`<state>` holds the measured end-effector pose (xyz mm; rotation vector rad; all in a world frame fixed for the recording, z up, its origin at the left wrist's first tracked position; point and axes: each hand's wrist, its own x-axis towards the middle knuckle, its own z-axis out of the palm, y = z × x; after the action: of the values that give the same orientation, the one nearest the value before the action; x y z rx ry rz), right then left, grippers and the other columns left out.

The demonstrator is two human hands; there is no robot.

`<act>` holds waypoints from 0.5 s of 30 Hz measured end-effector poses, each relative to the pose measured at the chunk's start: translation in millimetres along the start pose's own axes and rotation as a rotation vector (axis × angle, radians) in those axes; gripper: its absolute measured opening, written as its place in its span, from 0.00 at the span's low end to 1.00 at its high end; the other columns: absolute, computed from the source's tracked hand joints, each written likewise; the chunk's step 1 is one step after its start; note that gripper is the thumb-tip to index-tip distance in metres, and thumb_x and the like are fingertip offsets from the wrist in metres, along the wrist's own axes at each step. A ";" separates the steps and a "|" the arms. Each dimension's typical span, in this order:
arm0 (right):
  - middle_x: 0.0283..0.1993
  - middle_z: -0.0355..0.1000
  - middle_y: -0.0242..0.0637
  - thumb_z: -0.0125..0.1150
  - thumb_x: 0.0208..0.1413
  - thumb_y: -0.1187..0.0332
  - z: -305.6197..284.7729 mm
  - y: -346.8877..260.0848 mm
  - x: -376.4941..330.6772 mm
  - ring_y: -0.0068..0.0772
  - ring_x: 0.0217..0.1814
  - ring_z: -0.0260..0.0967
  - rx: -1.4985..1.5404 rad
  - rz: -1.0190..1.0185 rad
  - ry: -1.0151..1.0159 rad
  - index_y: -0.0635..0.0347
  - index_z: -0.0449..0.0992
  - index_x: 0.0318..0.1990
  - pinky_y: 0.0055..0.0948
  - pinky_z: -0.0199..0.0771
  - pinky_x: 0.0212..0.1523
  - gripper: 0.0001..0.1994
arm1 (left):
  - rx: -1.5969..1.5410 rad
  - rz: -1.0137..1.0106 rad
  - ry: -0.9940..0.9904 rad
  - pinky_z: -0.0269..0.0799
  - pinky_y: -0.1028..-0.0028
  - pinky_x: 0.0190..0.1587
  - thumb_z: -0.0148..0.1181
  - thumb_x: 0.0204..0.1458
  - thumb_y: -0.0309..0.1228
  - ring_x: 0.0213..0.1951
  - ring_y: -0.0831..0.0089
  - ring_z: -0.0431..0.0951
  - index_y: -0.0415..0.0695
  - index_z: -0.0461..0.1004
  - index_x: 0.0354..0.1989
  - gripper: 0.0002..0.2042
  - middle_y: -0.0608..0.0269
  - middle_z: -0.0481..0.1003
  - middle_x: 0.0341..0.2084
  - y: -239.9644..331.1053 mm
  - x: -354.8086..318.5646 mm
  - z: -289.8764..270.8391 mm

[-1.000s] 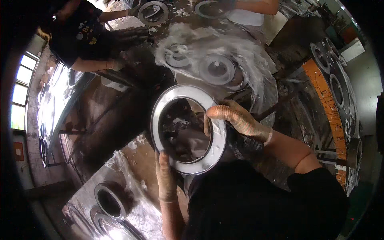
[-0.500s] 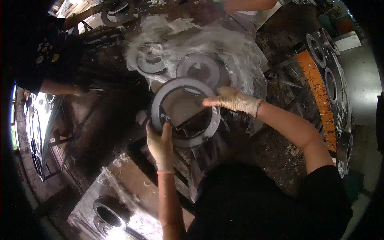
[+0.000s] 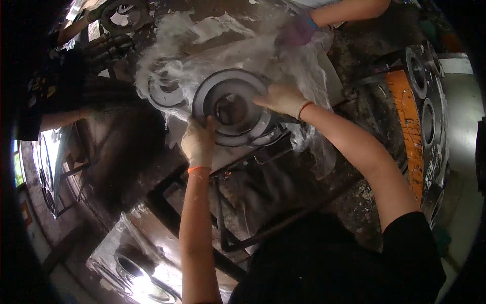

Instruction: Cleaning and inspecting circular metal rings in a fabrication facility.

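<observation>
A large grey metal ring [image 3: 203,99] is in both my hands, over a board spread with crumpled clear plastic film [image 3: 167,43]. My left hand [image 3: 198,142], in a pale knit glove, is closed on its near left rim, thumb on top. On the right rim my right hand [image 3: 283,100], gloved alike, also grips it. Through the ring's opening shows a smaller round metal part [image 3: 217,104] with a dark centre hole; whether the two touch I cannot tell. Left of it, another grey ring [image 3: 164,96] lies on the film.
Across the board, another person's purple-gloved hand [image 3: 297,31] is at the film. At far left, a person in dark clothing has a hand at a dark ring [image 3: 124,25]. An orange-edged rack [image 3: 407,116] with rings stands right. Near left, a film-covered board [image 3: 147,223] bears rings.
My hands have carried the ring away from me, over the round part on the film. The purple-gloved hand has come into view at the film's far side.
</observation>
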<state>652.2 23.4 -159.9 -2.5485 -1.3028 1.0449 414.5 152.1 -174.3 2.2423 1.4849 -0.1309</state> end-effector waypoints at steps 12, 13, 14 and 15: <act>0.40 0.76 0.56 0.41 0.54 0.26 12.4 47.2 22.8 0.54 0.42 0.75 0.063 -0.206 -0.121 0.74 0.78 0.34 0.45 0.71 0.47 0.46 | 0.314 0.873 0.140 0.61 0.57 0.61 0.67 0.44 0.47 0.57 0.57 0.68 0.43 0.65 0.59 0.35 0.56 0.71 0.50 25.1 -41.6 -6.5; 0.39 0.76 0.56 0.42 0.54 0.26 14.2 49.3 21.6 0.54 0.43 0.75 0.194 -0.257 -0.066 0.73 0.77 0.37 0.45 0.71 0.47 0.46 | 0.354 0.954 0.092 0.57 0.58 0.64 0.67 0.43 0.46 0.59 0.60 0.66 0.43 0.66 0.59 0.35 0.57 0.70 0.50 29.4 -40.3 -1.0; 0.38 0.76 0.56 0.42 0.54 0.26 14.8 52.9 19.8 0.54 0.43 0.74 0.325 -0.306 -0.009 0.72 0.77 0.39 0.45 0.70 0.47 0.45 | 0.349 0.955 0.090 0.57 0.58 0.64 0.67 0.43 0.46 0.59 0.60 0.66 0.43 0.66 0.59 0.35 0.57 0.70 0.50 31.8 -37.9 1.4; 0.38 0.76 0.56 0.42 0.54 0.26 9.4 61.7 18.0 0.54 0.43 0.74 0.323 -0.301 -0.010 0.72 0.77 0.39 0.45 0.70 0.47 0.45 | 0.459 0.888 0.015 0.57 0.59 0.65 0.67 0.42 0.44 0.58 0.61 0.66 0.42 0.66 0.59 0.35 0.56 0.70 0.50 33.7 -34.0 2.2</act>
<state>695.6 -4.1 -199.5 -2.0433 -1.3399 1.1001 430.7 111.4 -155.1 3.0486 0.3605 -0.1828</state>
